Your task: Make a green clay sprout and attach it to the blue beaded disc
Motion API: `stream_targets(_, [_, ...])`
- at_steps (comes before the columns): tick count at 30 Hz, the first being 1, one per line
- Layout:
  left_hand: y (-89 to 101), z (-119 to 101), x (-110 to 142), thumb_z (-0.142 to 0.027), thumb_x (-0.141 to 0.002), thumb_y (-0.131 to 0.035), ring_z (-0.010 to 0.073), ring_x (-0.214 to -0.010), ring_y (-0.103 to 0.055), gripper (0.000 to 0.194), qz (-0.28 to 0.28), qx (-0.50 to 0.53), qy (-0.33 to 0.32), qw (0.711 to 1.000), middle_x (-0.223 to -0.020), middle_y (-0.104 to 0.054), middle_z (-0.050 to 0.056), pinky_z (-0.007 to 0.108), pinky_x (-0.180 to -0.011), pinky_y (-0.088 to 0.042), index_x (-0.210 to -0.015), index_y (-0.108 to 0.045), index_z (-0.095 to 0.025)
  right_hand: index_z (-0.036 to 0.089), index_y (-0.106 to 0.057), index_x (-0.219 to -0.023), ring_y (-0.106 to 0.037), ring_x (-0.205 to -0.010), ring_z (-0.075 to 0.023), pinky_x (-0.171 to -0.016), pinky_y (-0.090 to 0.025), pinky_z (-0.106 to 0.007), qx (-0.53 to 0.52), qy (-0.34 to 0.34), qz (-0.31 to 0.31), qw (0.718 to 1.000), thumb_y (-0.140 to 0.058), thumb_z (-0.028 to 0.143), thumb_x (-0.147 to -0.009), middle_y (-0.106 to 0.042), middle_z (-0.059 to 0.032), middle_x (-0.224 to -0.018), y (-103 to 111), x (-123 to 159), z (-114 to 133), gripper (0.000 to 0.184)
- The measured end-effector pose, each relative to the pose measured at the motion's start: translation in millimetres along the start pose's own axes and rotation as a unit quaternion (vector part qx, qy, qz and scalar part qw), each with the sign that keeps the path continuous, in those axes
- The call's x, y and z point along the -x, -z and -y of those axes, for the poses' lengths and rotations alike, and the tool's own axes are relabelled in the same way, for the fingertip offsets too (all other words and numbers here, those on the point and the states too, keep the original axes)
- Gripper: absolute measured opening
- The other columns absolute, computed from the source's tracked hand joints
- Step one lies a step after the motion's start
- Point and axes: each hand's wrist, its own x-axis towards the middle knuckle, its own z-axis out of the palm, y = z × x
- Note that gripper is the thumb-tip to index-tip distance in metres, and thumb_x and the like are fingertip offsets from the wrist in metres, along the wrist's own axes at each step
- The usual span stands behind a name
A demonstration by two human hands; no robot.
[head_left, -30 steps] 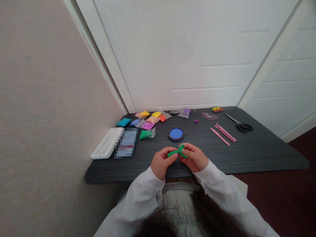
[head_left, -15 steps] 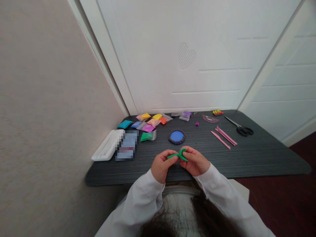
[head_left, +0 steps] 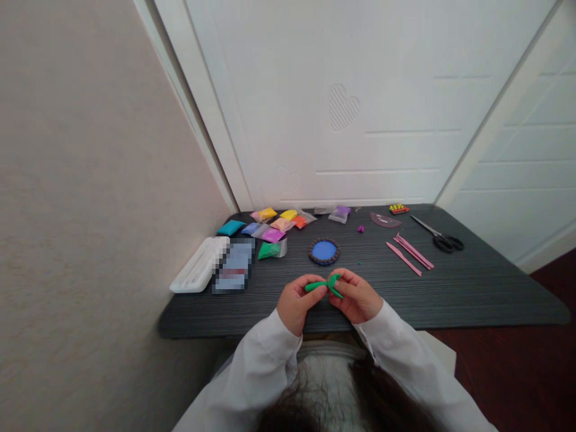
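A green modelling clay piece (head_left: 333, 284), with a rounded stem on the left and a forked end on the right, is held between both hands over the table's front part. My left hand (head_left: 297, 301) pinches the stem between thumb and fingers. Closed around the forked end is my right hand (head_left: 359, 296), its thumb pressing on the clay. Just beyond the hands lies a flat blue clay disc (head_left: 324, 251) ringed with small brown balls. The fingers hide parts of the green clay.
Bags of coloured clay (head_left: 272, 235) lie at the back left, beside a white tray (head_left: 200, 264) and a blurred packet (head_left: 234, 265). Pink modelling tools (head_left: 413, 252) and black-handled scissors (head_left: 443, 241) are on the right. A small purple clay piece (head_left: 360, 229) sits behind the disc.
The green clay has turned slightly in my fingers, and more of its thick stem shows on the left. Both hands keep their grip. The camera view has shifted a little.
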Motion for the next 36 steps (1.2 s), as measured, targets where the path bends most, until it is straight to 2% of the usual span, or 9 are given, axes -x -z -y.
stream_targets(12, [-0.9, 0.8, -0.8, -0.023, -0.063, -0.065, 0.0073, -0.055, -0.047, 0.016, -0.004, 0.034, 0.001, 0.999, -0.059, -0.056, -0.003, 0.022, -0.058, -0.036, -0.078, -0.061, -0.016, 0.018, -0.06, -0.072, -0.053, -0.053, -0.0042, -0.051, -0.043, -0.015, -0.009, 0.011, 0.013, 1.0, -0.07, 0.019, -0.059, -0.059, 0.0049, -0.059, 1.9, 0.2, 1.5, 0.017])
stream_targets(22, [-0.7, 1.5, -0.4, -0.02, -0.06, -0.067, 0.0077, -0.058, -0.05, 0.017, -0.003, 0.035, -0.003, 0.999, -0.067, -0.062, -0.001, 0.023, -0.062, -0.037, -0.076, -0.064, -0.017, 0.018, -0.06, -0.072, -0.054, -0.055, -0.0052, -0.052, -0.043, -0.016, 0.011, 0.015, -0.005, 1.0, -0.072, 0.019, -0.057, -0.06, 0.0042, -0.06, 0.6, -0.1, 0.1, 0.019])
stream_targets(36, [-0.5, 2.4, -1.0, -0.019, -0.061, -0.067, 0.0084, -0.064, -0.053, 0.017, -0.001, 0.019, -0.013, 1.0, -0.073, -0.064, -0.001, 0.022, -0.066, -0.039, -0.078, -0.064, -0.018, 0.021, -0.06, -0.072, -0.053, -0.055, -0.0081, -0.053, -0.043, -0.022, 0.054, 0.054, -0.033, 0.997, -0.073, 0.024, -0.053, -0.06, 0.0039, -0.062, -3.8, 0.5, -0.5, 0.023])
